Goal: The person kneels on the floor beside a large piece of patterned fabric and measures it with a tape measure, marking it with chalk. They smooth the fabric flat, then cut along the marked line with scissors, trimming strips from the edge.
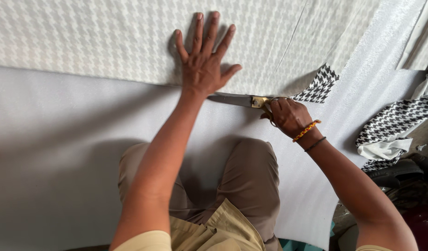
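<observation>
Head view: cutting step in hand — right hand (pixel 288 116) is clenched round the handles of the tailor's scissors (pixel 239 99), blades lying along the lower edge of the pale houndstooth fabric (pixel 84 42), w/ the white foam sheet (pixel 60 139) just below that edge, while the left hand (pixel 202 62) is released, fingers splayed, pressing flat on the fabric just above the blades. Next move prob. calls for steady blades along that edge w/ the fabric kept flat. Blade tips hide behind the left wrist, so can't tell if open or closed; handles are covered by fingers; black-and-white scraps (pixel 390 121) right of the scissors are partly cut off.
</observation>
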